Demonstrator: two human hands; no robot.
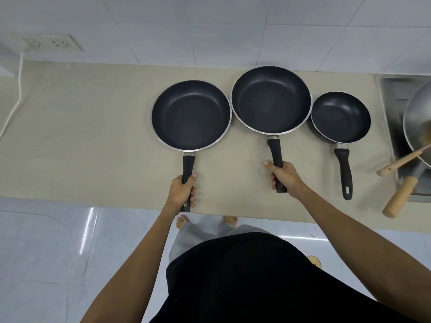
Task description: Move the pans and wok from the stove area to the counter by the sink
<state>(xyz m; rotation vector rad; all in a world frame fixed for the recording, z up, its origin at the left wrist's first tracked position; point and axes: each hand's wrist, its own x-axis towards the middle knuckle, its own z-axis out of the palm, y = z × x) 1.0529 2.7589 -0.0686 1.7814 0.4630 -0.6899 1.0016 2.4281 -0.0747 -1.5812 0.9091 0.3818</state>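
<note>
Pans sit in a row on the beige counter, rims nearly touching and handles all pointing toward the person, probably so each can be grabbed from the front edge. The left hand has its fingers wrapped around the handle of the left pan, while the right hand is closed around the handle of the big middle pan. The small pan lies untouched beside them, and the steel wok rests at the far right on the metal stove, its wooden handle sticking out over the counter edge.
</note>
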